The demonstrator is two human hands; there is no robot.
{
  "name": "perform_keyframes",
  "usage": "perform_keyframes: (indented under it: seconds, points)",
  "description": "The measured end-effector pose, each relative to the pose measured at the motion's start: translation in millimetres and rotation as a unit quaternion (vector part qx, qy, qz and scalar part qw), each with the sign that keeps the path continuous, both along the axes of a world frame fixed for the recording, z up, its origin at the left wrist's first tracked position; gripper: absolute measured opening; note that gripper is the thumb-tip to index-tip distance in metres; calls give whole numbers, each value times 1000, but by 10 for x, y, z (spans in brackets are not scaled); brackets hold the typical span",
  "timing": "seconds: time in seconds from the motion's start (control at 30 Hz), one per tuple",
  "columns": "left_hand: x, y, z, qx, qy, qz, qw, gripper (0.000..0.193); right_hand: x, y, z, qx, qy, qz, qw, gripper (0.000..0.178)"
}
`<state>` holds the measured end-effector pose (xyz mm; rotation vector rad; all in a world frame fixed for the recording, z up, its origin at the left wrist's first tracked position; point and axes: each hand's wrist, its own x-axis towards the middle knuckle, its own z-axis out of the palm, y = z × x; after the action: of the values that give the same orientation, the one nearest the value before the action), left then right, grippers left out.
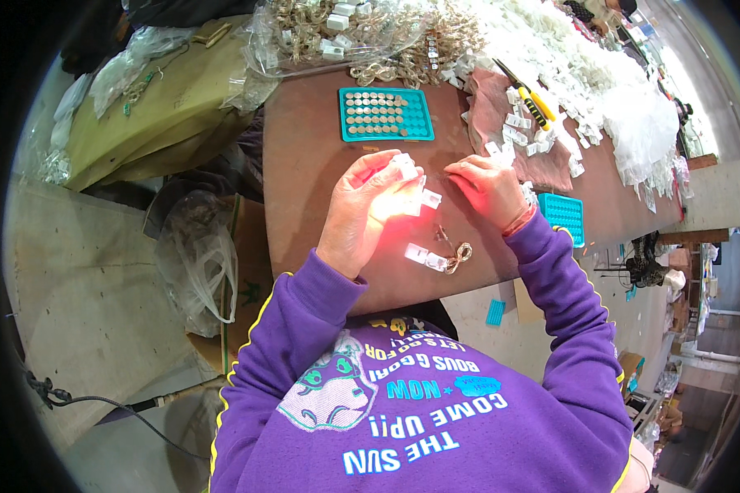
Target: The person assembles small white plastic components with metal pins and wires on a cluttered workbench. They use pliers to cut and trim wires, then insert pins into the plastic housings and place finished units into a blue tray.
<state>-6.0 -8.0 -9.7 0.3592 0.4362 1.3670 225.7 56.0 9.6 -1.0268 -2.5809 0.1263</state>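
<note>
My left hand [355, 205] is raised above the brown table, its fingers closed around small white plastic pieces [430, 199]. A bright light tinged with red washes over that palm and blurs the edges of what it holds. A short way to the right, my right hand [493, 193] is closed with thumb and fingertips pinched together; whatever is between them is too small to make out. Below the hands, near the table's front edge, lies a white plastic piece [424, 256] beside a looped beige cord [460, 258].
A teal tray [419, 115] with rows of silver discs lies beyond my hands. Yellow-handled pliers [536, 107] rest on a pink cloth [489, 111] among white pieces. A second teal tray [562, 215] sits right. Beige cords [370, 33] and a white heap [551, 41] fill the back.
</note>
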Motion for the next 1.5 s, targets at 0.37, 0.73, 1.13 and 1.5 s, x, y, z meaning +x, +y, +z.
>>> perform_keyframes:
  seconds: [0.37, 0.73, 1.13, 1.5]
  points:
    - [-6, 11, -45, -3, -38, -14, 999, 23, 102, 192, 126, 89, -194, 198, 957, 31]
    - [-24, 19, -68, 5, -24, -20, 1000, 22, 4, 240, 87, 93, -51, 184, 977, 20]
    - [-24, -4, 43, -13, 65, -45, 997, 29, -506, -145, 660, -132, 176, 40, 975, 12]
    - [19, -35, 92, -6, 101, -41, 994, 27, -623, -222, 745, -60, 70, 81, 992, 42]
